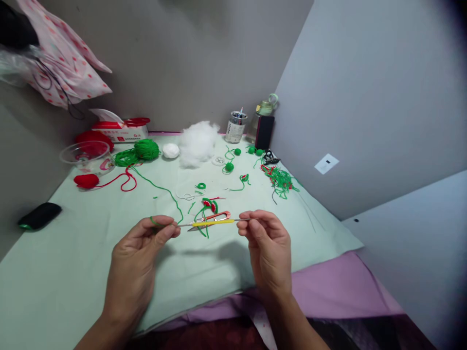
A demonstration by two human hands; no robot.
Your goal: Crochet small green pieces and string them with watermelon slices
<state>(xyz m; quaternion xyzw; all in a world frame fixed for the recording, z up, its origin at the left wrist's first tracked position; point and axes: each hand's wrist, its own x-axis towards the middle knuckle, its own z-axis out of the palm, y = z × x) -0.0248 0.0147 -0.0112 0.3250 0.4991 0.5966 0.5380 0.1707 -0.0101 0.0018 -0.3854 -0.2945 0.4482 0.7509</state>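
Observation:
A crochet hook with a yellow middle (213, 223) is held level between my two hands. My left hand (140, 260) pinches its left metal end, and green yarn (171, 195) loops over that hand's index finger and trails back across the table. At the other metal end, the fingers of my right hand (268, 248) are closed on the shaft. Just beyond the hook lie thread snips (221, 215) with orange handles and small red-and-green crocheted pieces (209, 204). Whether a stitch sits on the hook inside my left fingers is hidden.
Along the back stand a green yarn ball (146, 149), white stuffing (199, 143), a pen jar (235, 129) and a dark phone (264, 132). At left are a clear tub (87, 158) and red yarn (86, 181). Yarn scraps (280, 182) lie at right, near the wall.

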